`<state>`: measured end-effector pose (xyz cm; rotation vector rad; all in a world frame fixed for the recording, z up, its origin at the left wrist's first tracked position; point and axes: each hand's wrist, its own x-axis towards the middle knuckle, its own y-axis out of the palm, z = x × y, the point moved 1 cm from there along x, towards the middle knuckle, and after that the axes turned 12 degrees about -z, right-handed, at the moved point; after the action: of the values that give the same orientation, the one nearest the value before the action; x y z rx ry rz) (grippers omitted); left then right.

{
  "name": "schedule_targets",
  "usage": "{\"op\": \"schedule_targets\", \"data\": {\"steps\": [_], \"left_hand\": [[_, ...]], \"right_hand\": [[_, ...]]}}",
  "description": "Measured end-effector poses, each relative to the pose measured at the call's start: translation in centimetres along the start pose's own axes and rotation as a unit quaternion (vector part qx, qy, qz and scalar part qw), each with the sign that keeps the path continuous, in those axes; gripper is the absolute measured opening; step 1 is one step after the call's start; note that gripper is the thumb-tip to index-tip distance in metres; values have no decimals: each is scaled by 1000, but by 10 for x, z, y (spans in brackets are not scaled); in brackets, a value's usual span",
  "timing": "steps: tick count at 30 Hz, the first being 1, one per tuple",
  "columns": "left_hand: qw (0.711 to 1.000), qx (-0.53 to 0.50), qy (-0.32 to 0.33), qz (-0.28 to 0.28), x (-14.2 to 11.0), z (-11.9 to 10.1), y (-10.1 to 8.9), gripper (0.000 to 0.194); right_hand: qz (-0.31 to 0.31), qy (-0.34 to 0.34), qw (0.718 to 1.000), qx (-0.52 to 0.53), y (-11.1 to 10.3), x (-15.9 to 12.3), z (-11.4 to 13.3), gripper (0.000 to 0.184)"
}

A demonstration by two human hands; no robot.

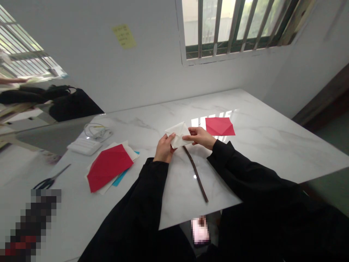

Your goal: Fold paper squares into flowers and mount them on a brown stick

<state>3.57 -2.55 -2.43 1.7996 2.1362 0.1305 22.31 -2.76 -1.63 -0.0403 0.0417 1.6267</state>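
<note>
A small cream paper envelope (178, 131) is held above the table between my two hands. My left hand (164, 147) grips its left lower side, the thumb lying on top. On the right side, my right hand (201, 137) pinches the paper between thumb and fingers. Below the envelope a thin dark brown stick (196, 173) lies on the marble-patterned table (267, 145), its upper end hidden behind the paper. A red folded envelope (220, 126) rests flat just beyond my right hand.
Left of my left arm lies a pile of paper with a red sheet (111, 167) on top and cream and blue ones (120, 178) beneath. Scissors (51, 179) and a white box with a cable (85, 145) sit farther left. A wall with a barred window (229, 29) borders the table's back.
</note>
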Motion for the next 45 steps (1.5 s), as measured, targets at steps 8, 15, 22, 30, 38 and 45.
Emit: {"op": "schedule_targets", "data": {"steps": [8, 15, 22, 30, 38, 45], "left_hand": [[992, -96, -23, -83, 3, -11, -5, 24], [985, -115, -60, -117, 6, -13, -7, 14], [995, -9, 12, -100, 20, -11, -22, 20], [957, 205, 175, -112, 38, -11, -48, 27], [876, 402, 222, -148, 8, -9, -38, 55], [824, 478, 283, -110, 5, 4, -36, 49]], "right_hand": [[55, -98, 994, -3, -4, -10, 10, 112], [3, -197, 977, -79, -1, -7, 5, 19], [14, -209, 966, -150, -4, -5, 3, 27], [30, -192, 888, -416, 7, -10, -7, 22], [41, -274, 868, -413, 2, -11, 1, 43], [124, -369, 854, -344, 24, -20, -4, 57]]}}
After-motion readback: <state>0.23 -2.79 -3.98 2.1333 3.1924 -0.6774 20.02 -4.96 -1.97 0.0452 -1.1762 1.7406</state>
